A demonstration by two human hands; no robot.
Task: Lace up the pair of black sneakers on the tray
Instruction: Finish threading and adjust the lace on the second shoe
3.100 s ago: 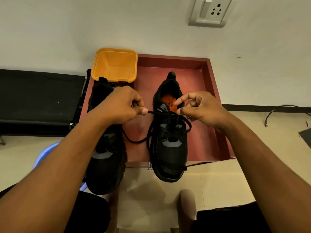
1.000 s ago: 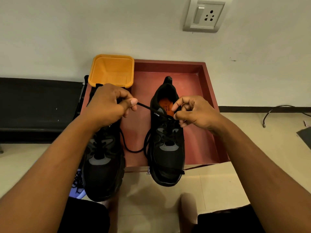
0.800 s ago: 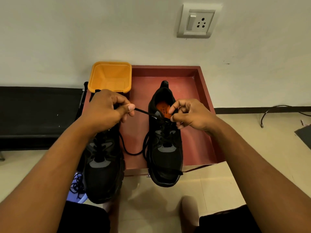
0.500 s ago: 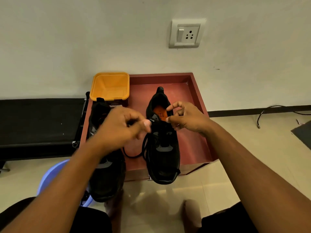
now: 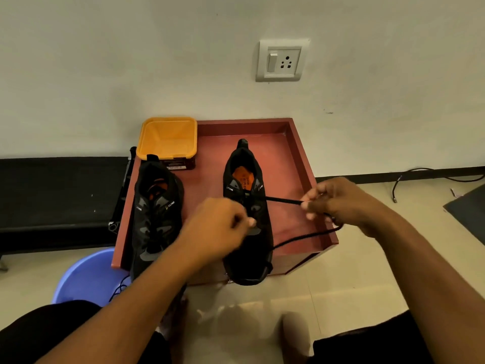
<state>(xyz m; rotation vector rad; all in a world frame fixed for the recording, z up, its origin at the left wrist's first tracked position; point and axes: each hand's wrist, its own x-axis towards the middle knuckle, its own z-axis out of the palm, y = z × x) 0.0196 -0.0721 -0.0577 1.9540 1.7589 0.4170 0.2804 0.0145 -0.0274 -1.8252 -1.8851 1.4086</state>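
Viewing from: the head camera, looking forward and down over both forearms.
Tray: a red-brown tray (image 5: pixel 298 156) with raised walls stands against a pale wall.
Sneaker being laced: a black sneaker (image 5: pixel 245 177) with an orange insole lies in the middle of the tray. Its heel points to the far edge and its toe overhangs the near edge.
Second sneaker: the other black sneaker (image 5: pixel 157 206) lies along the tray's left edge, facing the same way. Its toe is hidden under the left forearm.
Lace: a black lace (image 5: pixel 282 200) runs taut from the middle sneaker's top eyelets out to the right. A slack stretch curves from under the right hand, past the near right corner, back to the sneaker's toe end.
Right hand: the right hand (image 5: pixel 338 203) hovers over the tray's right edge, its fingertips pinching the taut lace.
Left hand: the left hand (image 5: pixel 217 229) sits over the middle sneaker's lacing with its fingers curled. It is blurred, so I cannot tell whether it holds any lace.
Yellow tub: an open yellow tub (image 5: pixel 168 137) stands in the tray's far left corner, just behind the second sneaker's heel.
Surroundings: a wall socket (image 5: pixel 282 60) sits above the tray and a blue basin (image 5: pixel 86 274) is on the floor by the near left corner. A black bench (image 5: pixel 52 195) stands to the left, and a black cable (image 5: pixel 433 174) lies on the floor to the right.
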